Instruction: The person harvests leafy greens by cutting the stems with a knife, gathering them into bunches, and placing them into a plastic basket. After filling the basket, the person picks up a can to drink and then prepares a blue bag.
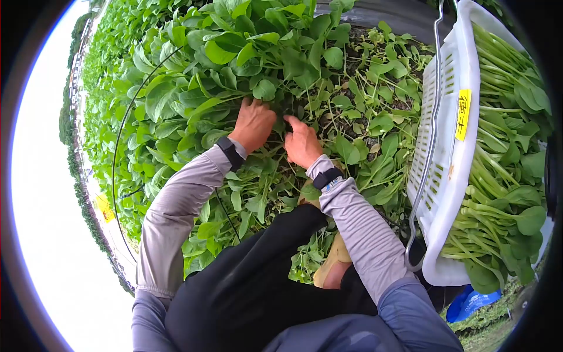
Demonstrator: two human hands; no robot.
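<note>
Broad-leaved greens (170, 97) grow densely ahead and to the left. My left hand (253, 124) reaches into them, back up, with its fingers bent around the leafy greens and their tips hidden by foliage. Close to its right, my right hand (302, 144) is over the plants' lower stems. Its index finger points toward the left hand, and the fingers look apart with nothing visible in them. A gap of dark foliage lies between the two hands. Both wrists wear dark bands.
At right stands a white slatted crate (437, 141) with a metal handle and yellow label (463, 115), filled with picked greens (498, 199). Low, sparse plants (375, 123) cover soil beside it. A thin black hoop (119, 135) arches at left. A blue object (472, 303) lies below the crate.
</note>
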